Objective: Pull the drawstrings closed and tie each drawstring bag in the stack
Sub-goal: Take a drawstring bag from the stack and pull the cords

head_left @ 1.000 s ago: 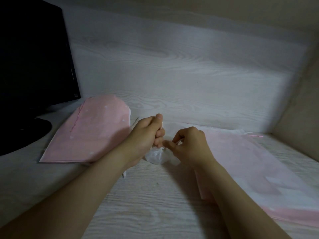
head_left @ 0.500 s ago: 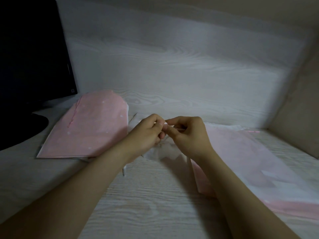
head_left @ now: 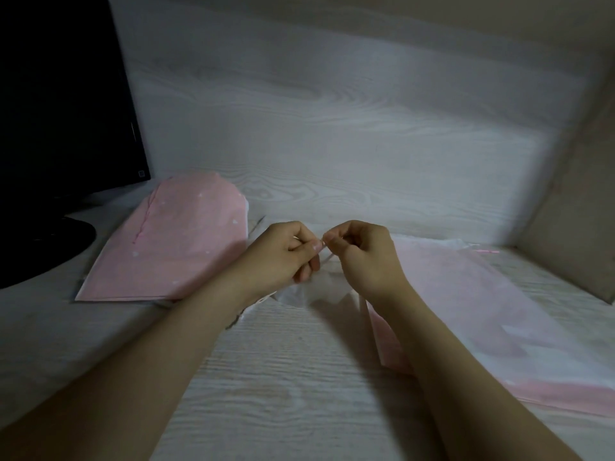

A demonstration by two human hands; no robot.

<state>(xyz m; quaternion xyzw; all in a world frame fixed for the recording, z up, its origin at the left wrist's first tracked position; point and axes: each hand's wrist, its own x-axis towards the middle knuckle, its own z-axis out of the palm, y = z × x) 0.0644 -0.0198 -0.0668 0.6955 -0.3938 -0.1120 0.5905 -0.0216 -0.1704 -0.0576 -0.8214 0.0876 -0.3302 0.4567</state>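
Pinching drawstring (head_left: 327,258) between curled fingers of left hand (head_left: 285,257) and right hand (head_left: 364,259), just above bunched drawstring bag (head_left: 321,291) on bench (head_left: 283,377).

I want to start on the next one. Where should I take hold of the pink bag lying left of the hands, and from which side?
The pink bag lies flat on the desk, so only a thin edge offers a grip. Probably pinch its straight near edge, thumb on top, coming from the front. The monitor crowds its far left side.
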